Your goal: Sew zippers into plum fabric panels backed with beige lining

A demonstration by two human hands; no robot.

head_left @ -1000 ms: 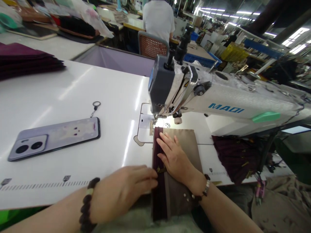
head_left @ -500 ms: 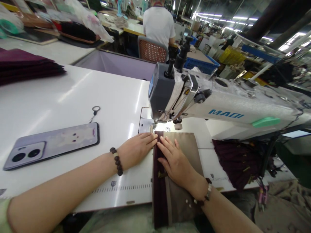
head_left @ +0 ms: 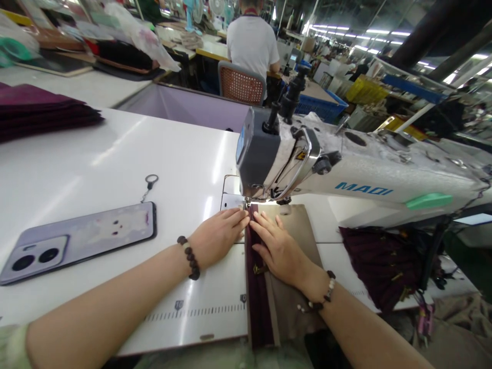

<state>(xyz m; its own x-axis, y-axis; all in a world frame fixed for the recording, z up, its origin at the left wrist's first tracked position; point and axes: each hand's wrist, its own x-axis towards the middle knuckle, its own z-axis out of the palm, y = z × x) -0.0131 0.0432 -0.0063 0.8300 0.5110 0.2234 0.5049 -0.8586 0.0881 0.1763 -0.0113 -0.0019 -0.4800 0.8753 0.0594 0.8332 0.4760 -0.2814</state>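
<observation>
My left hand [head_left: 220, 234] lies flat with fingers stretched out, its fingertips at the left edge of a dark maroon zipper strip [head_left: 258, 302]. On the other side my right hand [head_left: 282, 251] rests palm down, fingers spread, on the strip and on the brown fabric piece [head_left: 307, 225] joined to it. A brass zipper pull [head_left: 259, 268] shows beside my right thumb. The top end of the fabric lies under the needle area of a white sewing machine [head_left: 361, 174]; the presser foot is mostly hidden behind my fingertips. Neither hand grasps anything.
A phone [head_left: 88, 238] with a ring strap lies on the white table at left. Maroon fabric [head_left: 46, 113] is stacked at far left. More maroon zipper pieces [head_left: 384, 266] lie right of the machine, near pink-handled snips [head_left: 425, 320]. Ahead, a person [head_left: 251, 48] sits on a chair.
The fabric has slid forward, farther under the machine, with both hands still flat on it. The whole view has shifted slightly.
</observation>
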